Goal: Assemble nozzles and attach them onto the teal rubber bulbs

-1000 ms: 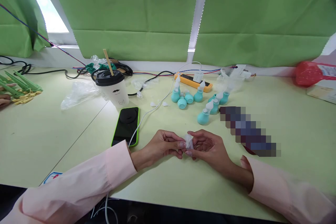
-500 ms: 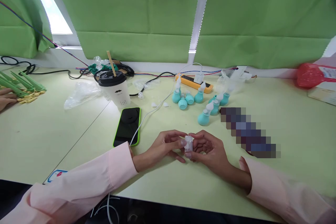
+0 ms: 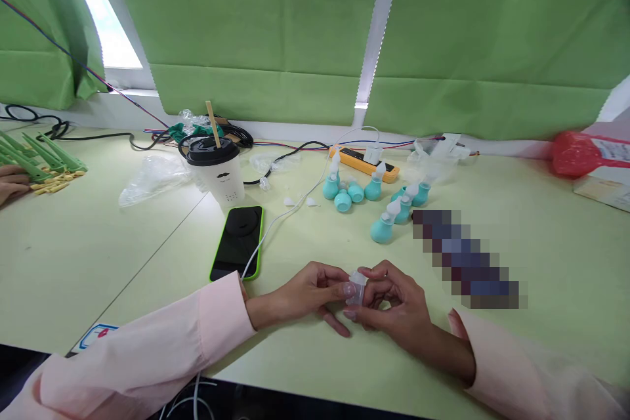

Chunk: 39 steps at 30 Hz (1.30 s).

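Observation:
A small translucent plastic piece (image 3: 357, 287), tube-like with a wider top, is held just above the front of the table. My left hand (image 3: 317, 292) pinches it from the left with thumb and fingers. From the right, my right hand (image 3: 401, 295) grips the same piece between thumb and bent fingers. Beyond the hands stand several teal bulbs (image 3: 381, 230), some with clear pointed tips. One teal bulb without a tip (image 3: 343, 201) lies with its opening towards me. Two small white pieces (image 3: 312, 201) lie left of the bulbs.
Left of my hands lies a phone (image 3: 239, 243) with a white cable (image 3: 275, 218) across it. Behind it stands a lidded cup (image 3: 221, 177) with a straw. An orange power strip (image 3: 388, 170) is at the back. A blurred-out item (image 3: 467, 262) lies right. Another person's hand (image 3: 12, 182) is far left.
The view has tilted slightly, so my hands and the table appear a little lower. The fingers have shifted slightly around the translucent piece, which both hands still hold.

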### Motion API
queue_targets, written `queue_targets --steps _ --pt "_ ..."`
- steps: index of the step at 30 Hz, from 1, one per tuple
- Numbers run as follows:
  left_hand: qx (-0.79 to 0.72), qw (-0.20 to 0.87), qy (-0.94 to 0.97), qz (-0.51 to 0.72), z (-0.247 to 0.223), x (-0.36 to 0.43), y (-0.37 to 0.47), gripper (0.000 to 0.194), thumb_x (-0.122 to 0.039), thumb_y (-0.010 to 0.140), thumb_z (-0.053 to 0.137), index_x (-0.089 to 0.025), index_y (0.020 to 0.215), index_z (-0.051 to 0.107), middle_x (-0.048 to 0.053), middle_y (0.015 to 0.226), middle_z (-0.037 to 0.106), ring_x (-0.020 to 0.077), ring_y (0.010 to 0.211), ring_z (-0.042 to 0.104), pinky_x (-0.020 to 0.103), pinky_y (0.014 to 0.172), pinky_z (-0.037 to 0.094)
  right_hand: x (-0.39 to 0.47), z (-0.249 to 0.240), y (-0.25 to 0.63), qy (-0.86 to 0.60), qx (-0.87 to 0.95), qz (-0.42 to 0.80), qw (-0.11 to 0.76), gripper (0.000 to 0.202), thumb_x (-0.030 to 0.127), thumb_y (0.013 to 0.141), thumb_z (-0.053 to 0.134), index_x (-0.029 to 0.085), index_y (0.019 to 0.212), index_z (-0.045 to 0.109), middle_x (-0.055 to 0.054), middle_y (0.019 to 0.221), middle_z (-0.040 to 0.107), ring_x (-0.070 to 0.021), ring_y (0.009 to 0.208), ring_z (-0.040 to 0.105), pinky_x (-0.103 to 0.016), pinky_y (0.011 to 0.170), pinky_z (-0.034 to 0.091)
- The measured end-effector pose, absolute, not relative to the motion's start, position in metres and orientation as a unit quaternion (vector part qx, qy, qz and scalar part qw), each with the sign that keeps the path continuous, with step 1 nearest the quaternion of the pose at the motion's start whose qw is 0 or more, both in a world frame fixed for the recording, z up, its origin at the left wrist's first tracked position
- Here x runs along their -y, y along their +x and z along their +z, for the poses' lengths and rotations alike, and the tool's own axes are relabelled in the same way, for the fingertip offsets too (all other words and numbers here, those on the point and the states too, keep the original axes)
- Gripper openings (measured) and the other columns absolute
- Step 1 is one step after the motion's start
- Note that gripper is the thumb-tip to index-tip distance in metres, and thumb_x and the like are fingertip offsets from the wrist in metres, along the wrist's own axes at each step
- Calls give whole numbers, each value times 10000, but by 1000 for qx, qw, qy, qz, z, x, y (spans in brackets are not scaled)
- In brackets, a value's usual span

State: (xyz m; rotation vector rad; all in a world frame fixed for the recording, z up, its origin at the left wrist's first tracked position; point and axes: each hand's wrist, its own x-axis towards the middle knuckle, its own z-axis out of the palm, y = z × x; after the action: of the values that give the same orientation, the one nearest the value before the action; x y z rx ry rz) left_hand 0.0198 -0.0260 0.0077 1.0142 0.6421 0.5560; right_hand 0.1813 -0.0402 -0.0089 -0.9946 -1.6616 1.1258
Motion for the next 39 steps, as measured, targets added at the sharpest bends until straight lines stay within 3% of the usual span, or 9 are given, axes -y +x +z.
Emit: queue_targets --steps 7,12,13,16,18,21,25,31,39 --pt "-351 749 439 352 6 21 18 281 -312 565 713 -88 665 575 51 684 624 148 663 596 286 627 504 25 19 200 -361 756 371 402 593 289 558 717 194 1071 433 52 498 562 -103 387 514 -207 385 440" --pt "-378 702 473 375 7 17 14 263 -331 654 649 -82 637 564 62 632 619 125 556 584 264 560 494 -35 80 255 -472 666 86 571 154 259 728 558 160 845 573 2 529 541 -101 430 520 -216 432 442" --pt "-378 698 481 372 7 17 14 267 -337 665 638 -81 640 567 60 618 614 116 529 573 250 534 486 -50 89 267 -521 664 81 531 149 249 751 525 146 849 569 -9 542 547 -89 409 503 -207 415 430" --pt "-361 705 489 366 6 19 13 260 -332 675 630 -83 651 560 57 607 607 104 508 557 232 504 474 -87 95 294 -646 696 160 269 205 192 774 465 122 945 555 -21 517 569 -73 361 475 -177 372 388" --pt "-339 720 487 360 5 20 14 240 -307 665 645 -86 660 553 53 612 606 102 515 555 239 515 480 -103 84 302 -651 706 207 189 262 173 737 517 109 986 565 -22 463 575 -87 323 473 -180 337 366" --pt "-307 753 466 348 5 22 14 247 -255 618 690 -99 751 553 33 609 596 113 544 558 262 525 492 -118 61 305 -650 708 255 108 469 204 749 514 119 1200 417 0 429 577 -105 287 474 -188 312 360" --pt "-316 771 444 328 9 23 14 436 -245 613 697 -121 997 535 11 599 569 123 594 554 295 560 500 -129 45 304 -641 712 278 70 449 297 786 466 129 1199 406 -2 452 579 -109 298 492 -192 317 374" --pt "-321 768 454 318 9 23 15 318 -209 576 717 -118 850 585 33 723 579 120 639 553 309 623 497 -133 45 305 -622 720 300 67 397 347 795 447 138 1133 443 -1 482 578 -94 301 488 -179 305 356" --pt "-321 763 458 325 5 22 14 289 -181 618 685 -124 883 583 80 866 602 148 753 573 344 728 475 -133 47 304 -602 724 323 97 357 367 740 534 112 988 546 -19 478 586 -99 313 506 -184 304 377"
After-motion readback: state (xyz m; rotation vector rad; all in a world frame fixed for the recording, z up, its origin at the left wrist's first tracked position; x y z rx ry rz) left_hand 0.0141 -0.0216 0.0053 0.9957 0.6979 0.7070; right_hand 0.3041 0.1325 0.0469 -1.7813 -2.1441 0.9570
